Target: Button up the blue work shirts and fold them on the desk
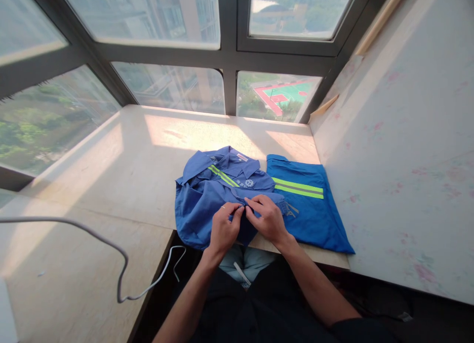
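At frame centre I have my left hand (pixel 225 228) and right hand (pixel 267 218), each grip pinching the blue shirt (pixel 207 197) front on the surface (pixel 140 160).

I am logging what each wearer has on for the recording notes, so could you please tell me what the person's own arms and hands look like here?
Both forearms are bare, with no sleeves reaching the wrists and no gloves. The left hand seems to wear a thin ring on one finger; it is too small to be sure. The right hand shows no ring, watch or band. A dark sleeve edge appears high on the right arm.
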`<state>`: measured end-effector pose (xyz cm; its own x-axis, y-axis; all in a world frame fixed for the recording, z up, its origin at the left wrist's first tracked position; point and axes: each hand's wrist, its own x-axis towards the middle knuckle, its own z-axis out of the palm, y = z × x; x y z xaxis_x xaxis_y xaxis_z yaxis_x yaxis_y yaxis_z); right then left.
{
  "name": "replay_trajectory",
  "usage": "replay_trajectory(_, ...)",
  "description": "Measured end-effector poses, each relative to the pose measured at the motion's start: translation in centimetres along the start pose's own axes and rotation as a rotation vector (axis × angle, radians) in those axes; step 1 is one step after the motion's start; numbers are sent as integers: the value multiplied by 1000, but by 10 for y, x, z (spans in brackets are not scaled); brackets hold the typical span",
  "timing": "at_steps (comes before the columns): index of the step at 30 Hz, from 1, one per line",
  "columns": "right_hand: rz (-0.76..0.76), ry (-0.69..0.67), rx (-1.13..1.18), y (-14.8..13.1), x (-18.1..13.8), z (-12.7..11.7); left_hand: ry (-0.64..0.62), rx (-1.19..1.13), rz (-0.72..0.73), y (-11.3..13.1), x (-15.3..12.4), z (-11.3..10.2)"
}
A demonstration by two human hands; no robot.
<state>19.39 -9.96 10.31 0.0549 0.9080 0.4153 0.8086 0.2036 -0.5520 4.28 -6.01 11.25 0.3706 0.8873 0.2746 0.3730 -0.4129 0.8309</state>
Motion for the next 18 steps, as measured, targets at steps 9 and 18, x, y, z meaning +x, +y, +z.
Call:
replay_trajectory(9, 123, -163, -188, -9, 13, 3, -30, 91, 25, -7, 4, 2)
replay_trajectory(18, 156, -432, -161, -8, 28, -9, 28, 82, -3, -14, 0, 0)
